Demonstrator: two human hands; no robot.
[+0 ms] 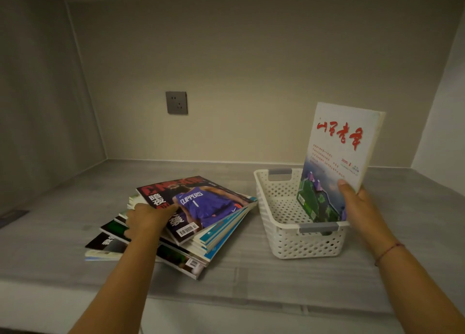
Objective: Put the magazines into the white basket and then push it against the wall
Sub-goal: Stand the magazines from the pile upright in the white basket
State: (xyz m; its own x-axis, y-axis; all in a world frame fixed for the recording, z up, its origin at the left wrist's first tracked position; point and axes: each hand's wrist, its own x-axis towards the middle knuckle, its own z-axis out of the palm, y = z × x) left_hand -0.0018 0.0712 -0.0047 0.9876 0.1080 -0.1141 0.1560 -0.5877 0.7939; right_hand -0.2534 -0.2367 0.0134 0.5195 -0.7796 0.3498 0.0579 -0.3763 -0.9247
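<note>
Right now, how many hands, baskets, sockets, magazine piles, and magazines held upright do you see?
Hands: 2, left hand and right hand
White basket: 1
Wall socket: 1
Magazine pile: 1
Upright magazine: 1
Total: 6

Thin red string bracelet [389, 251]

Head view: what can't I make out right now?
Head view only:
- Lower covers and count of the stack: under the basketball magazine and left hand.
- Bottom edge of the white magazine: behind the white basket rim.
- Fingers of the right hand: behind that magazine.
- Cover small print: too small.
</note>
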